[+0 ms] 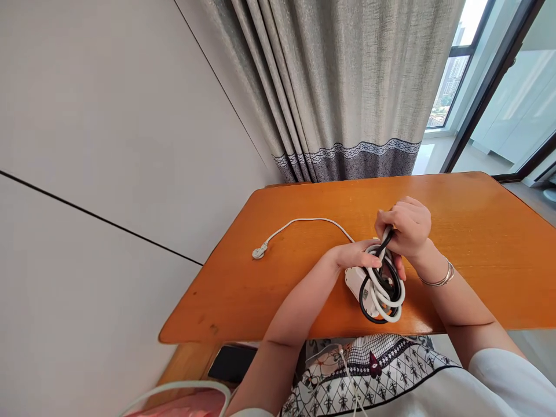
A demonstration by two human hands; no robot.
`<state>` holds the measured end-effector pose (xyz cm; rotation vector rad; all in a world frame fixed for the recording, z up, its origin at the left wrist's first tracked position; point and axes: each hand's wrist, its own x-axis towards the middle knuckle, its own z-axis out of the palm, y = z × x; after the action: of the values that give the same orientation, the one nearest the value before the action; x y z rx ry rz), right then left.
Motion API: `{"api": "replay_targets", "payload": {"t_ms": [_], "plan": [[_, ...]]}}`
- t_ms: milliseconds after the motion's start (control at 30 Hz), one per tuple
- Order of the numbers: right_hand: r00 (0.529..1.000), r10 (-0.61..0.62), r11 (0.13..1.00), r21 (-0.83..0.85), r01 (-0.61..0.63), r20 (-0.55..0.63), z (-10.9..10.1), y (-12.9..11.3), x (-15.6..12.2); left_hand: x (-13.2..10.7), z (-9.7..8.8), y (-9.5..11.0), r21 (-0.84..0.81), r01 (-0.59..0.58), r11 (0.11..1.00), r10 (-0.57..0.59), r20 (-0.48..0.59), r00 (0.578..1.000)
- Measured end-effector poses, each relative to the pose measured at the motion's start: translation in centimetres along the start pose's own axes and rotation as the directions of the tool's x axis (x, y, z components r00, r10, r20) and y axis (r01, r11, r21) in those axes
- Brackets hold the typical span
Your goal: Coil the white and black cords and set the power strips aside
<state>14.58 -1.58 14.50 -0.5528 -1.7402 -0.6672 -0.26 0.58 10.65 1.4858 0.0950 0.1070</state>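
A bundle of coiled black and white cables [392, 306] hangs in front of me over the near part of the table. My left hand [359, 255] grips the coil, its thumb laid across the strands. Above it, my right hand [403, 223] is closed on a black and white stretch of the same cables. Beneath the coil lies a white power strip [356, 282], partly covered by the loops. From there a thin white cord runs left along the tabletop to a white plug [259, 251].
The orange wooden table [304, 307] has rounded corners. A grey curtain [356, 87] hangs behind it, with a plain wall [108, 116] to the left. Below the left edge are a dark phone-like device [232, 363] and a pink item [191, 403] with a white handle.
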Motion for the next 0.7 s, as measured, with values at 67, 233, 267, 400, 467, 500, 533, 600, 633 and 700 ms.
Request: {"api": "replay_targets", "payload": {"t_ms": [67,233,267,400,467,500,533,600,633,700], "plan": [[0.999,-0.027,0.999,-0.019,0.026,-0.031,0.0,0.0,0.0,0.3,0.2,-0.6,-0.078,-0.004,0.997,0.007,0.034,0.999],[0.999,-0.007,1.0,-0.023,0.006,-0.047,0.2,0.3,-0.2,0.7,0.2,-2.1,-0.274,0.039,0.961,-0.016,0.087,0.996],[0.999,0.025,0.999,-0.036,-0.026,-0.04,0.2,0.6,-0.3,0.8,0.1,-2.3,-0.307,0.018,0.951,-0.001,0.056,0.998],[0.972,0.233,0.967,-0.106,-0.231,0.008,0.0,1.7,-0.4,1.2,-0.5,-3.1,-0.312,-0.144,0.939,0.081,-0.206,0.975],[0.939,0.339,0.931,-0.158,-0.329,0.047,-0.2,2.2,-0.5,1.5,-0.9,-3.4,-0.278,-0.209,0.937,0.119,-0.309,0.944],[0.919,0.388,0.911,-0.184,-0.37,0.072,-0.3,2.4,-0.6,1.6,-1.3,-3.5,-0.262,-0.237,0.935,0.138,-0.347,0.928],[0.897,0.431,0.89,-0.21,-0.404,0.1,-0.4,2.5,-0.6,1.6,-1.7,-3.6,-0.236,-0.256,0.937,0.152,-0.383,0.911],[0.847,0.505,0.848,-0.277,-0.451,0.167,-0.5,2.8,-0.7,1.2,-3.0,-3.6,-0.121,-0.24,0.963,0.157,-0.471,0.868],[0.818,0.537,0.826,-0.32,-0.463,0.203,-0.6,2.9,-0.7,0.8,-3.8,-3.5,-0.025,-0.179,0.984,0.139,-0.523,0.841],[0.747,0.605,0.775,-0.422,-0.471,0.277,-0.9,3.2,-0.6,-0.3,-5.4,-3.3,0.236,0.071,0.969,0.1,-0.641,0.761]]}}
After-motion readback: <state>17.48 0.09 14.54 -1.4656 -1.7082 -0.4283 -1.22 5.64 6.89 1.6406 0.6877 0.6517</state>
